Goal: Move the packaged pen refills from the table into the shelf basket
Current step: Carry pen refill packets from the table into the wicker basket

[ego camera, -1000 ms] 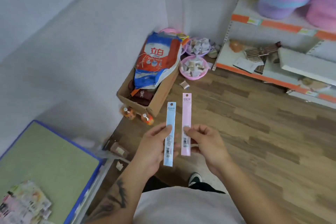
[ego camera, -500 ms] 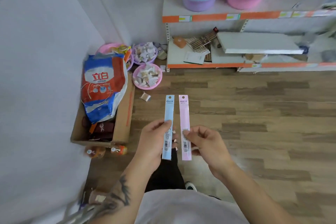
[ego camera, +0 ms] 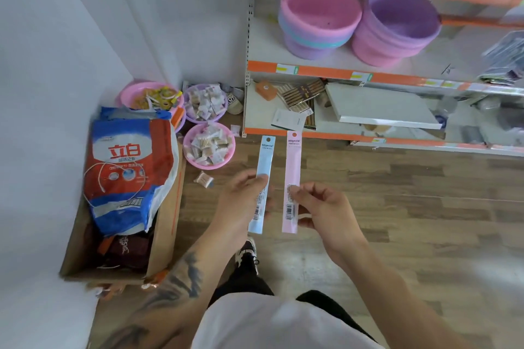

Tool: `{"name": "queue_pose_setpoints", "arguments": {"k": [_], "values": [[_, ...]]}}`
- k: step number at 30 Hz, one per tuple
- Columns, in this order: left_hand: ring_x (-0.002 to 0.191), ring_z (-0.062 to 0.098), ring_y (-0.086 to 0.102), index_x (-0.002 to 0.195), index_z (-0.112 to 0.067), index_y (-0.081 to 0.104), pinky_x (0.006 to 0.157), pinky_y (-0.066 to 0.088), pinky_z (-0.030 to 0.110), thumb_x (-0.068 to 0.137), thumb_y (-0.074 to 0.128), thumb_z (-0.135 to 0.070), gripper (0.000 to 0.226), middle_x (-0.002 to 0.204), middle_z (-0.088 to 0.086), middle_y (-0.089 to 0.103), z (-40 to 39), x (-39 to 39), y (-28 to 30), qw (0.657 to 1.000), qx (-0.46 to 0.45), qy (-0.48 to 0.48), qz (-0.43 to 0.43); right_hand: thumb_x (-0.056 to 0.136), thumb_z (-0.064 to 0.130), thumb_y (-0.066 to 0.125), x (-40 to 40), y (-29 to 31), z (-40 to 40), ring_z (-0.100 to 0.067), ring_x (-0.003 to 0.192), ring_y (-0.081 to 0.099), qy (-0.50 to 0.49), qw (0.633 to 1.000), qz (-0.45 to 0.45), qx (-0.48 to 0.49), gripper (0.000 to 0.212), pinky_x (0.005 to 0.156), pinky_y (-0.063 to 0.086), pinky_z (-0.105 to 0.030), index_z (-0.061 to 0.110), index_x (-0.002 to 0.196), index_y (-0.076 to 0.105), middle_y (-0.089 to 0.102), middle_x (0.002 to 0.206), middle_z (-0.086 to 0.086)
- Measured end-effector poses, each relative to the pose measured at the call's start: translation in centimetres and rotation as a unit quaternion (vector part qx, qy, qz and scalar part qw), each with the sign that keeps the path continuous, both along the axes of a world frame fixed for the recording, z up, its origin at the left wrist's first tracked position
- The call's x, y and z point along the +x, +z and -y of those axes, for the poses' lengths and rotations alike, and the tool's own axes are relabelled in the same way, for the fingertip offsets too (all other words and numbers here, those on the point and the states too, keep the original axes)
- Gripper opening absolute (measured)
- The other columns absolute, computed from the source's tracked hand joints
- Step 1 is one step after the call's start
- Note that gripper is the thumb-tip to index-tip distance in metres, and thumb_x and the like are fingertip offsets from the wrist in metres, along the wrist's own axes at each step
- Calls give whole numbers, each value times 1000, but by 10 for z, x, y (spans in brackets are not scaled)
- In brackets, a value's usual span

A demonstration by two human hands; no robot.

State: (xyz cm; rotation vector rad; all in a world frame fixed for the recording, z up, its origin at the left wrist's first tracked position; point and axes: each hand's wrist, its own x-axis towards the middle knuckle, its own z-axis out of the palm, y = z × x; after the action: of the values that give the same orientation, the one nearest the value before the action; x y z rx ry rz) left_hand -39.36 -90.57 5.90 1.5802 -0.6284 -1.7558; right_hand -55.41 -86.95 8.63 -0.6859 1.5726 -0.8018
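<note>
The left hand [ego camera: 241, 204] pinches the blue refill pack [ego camera: 263, 176] near its lower half; the right hand [ego camera: 323, 207] pinches the pink refill pack [ego camera: 292, 167] likewise. Both packs stand upright, side by side, above the floor before the shelf [ego camera: 334, 72].

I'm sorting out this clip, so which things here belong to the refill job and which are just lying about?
Job: long blue refill packet in left hand; long pink refill packet in right hand.
Lying about: stacked pink plastic basins, red-and-blue detergent bag, cardboard box.
</note>
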Motion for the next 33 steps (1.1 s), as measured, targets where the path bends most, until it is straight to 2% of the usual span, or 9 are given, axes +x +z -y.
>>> {"name": "queue_pose_setpoints", "arguments": {"k": [2, 6, 11, 14, 17, 22, 29, 31, 33], "values": [[72, 27, 66, 106, -22, 73, 67, 57, 41, 100, 65, -21, 9, 85, 9, 70, 17, 2, 1, 1000, -1, -6, -10, 98, 25, 70, 4, -1, 14, -29, 83, 72, -13, 1000, 0, 6, 19, 92, 56, -57, 17, 81, 73, 78, 91, -10], [52, 24, 60, 111, -17, 68, 53, 50, 35, 104, 60, -20, 11, 77, 9, 69, 45, -3, 0, 999, 15, -12, -38, 99, 23, 68, 8, -5, 40, -27, 79, 72, -27, 1000, -5, 13, 18, 89, 57, -55, 14, 85, 75, 78, 88, -9], [50, 24, 57, 109, -16, 66, 46, 44, 30, 104, 60, -20, 8, 75, 11, 62, 83, -16, 3, 1000, -5, -11, -29, 100, 20, 67, -3, 4, 85, -28, 76, 71, -42, 999, 8, -16, 18, 76, 60, -39, 4, 94, 71, 77, 88, -15], [51, 23, 55, 112, -16, 65, 46, 42, 30, 103, 61, -20, 10, 76, 11, 63, 118, -24, 16, 999, -26, -7, -28, 100, 20, 66, -12, 11, 125, -35, 79, 72, -35, 998, 11, -48, 20, 74, 61, -38, 1, 97, 72, 77, 91, -17], [49, 22, 54, 111, -15, 67, 45, 41, 30, 102, 62, -18, 11, 73, 11, 64, 155, -29, 34, 998, -62, 11, -18, 101, 19, 65, -19, 23, 167, -41, 84, 73, -22, 996, 15, -84, 18, 81, 61, -48, 4, 95, 73, 78, 90, -14], [48, 22, 53, 106, -15, 70, 44, 41, 28, 99, 67, -21, 9, 67, 7, 64, 219, -45, 72, 991, -118, 55, 10, 100, 19, 66, -35, 52, 234, -39, 85, 72, 5, 990, 30, -140, 16, 89, 57, -62, 7, 91, 73, 77, 91, -15], [54, 25, 53, 100, -7, 69, 48, 44, 30, 99, 65, -19, 13, 71, 10, 63, 311, -93, 149, 970, -235, 45, 28, 99, 18, 67, -78, 123, 332, -23, 73, 70, 34, 959, 38, -278, 13, 70, 55, -39, 10, 90, 74, 77, 84, -7], [51, 26, 53, 97, -7, 71, 48, 44, 30, 99, 64, -17, 12, 71, 11, 63, 334, -111, 165, 961, -273, 49, 12, 99, 14, 65, -93, 139, 355, -25, 71, 71, 25, 949, 58, -310, 13, 69, 58, -41, 6, 92, 72, 77, 84, -10], [53, 27, 58, 100, -6, 72, 51, 45, 31, 99, 64, -17, 15, 71, 16, 65, 353, -129, 178, 951, -306, 46, 16, 99, 13, 65, -107, 152, 374, -36, 74, 71, 19, 939, 61, -339, 13, 76, 59, -50, 2, 94, 71, 76, 85, -15]]}}
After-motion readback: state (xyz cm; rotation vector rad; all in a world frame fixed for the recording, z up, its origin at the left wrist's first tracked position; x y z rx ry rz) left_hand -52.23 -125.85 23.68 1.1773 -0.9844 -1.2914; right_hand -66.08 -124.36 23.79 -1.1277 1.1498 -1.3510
